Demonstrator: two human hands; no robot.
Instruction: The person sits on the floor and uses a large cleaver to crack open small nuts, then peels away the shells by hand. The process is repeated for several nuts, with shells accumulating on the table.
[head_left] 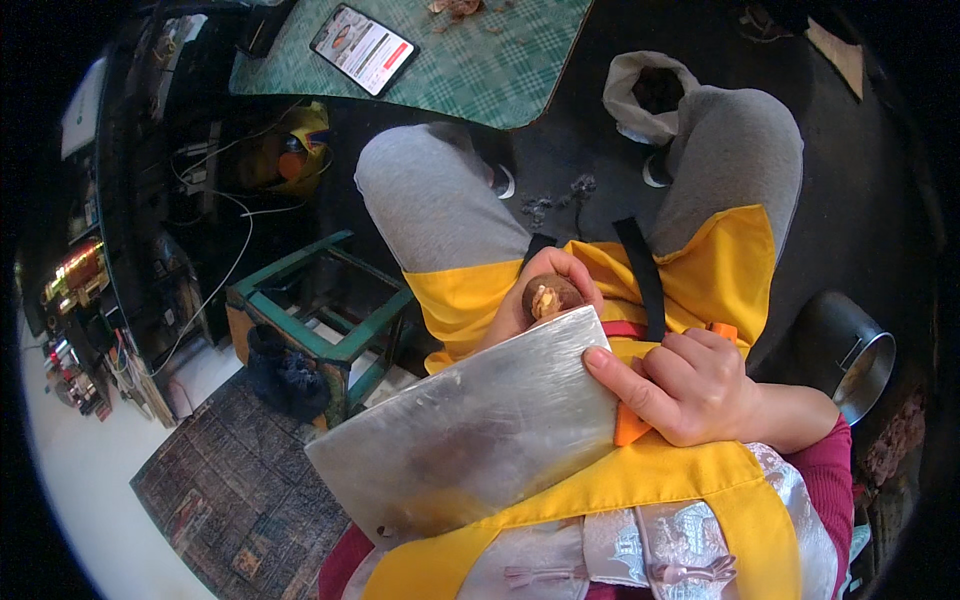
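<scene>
Head view: the right hand [690,385] grips a cleaver [480,430] by its orange handle, forefinger pressed along the blade. The left hand [545,300] pinches a small brown nut [550,296], probably half-pared, over the yellow apron [700,270]. Next calls for shallow, controlled cuts.

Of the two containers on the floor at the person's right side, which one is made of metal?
The steel pot beside the right knee: dark and shiny, with a handle. The other, farther away, is a soft white bag.

A lived-in home, by the look of it. Up past the hands sits a table [500,70] with a checked green cloth and a phone [363,48]; left of them stand a green stool [320,310], a patterned mat [235,490] and tangled cables [225,230].
</scene>
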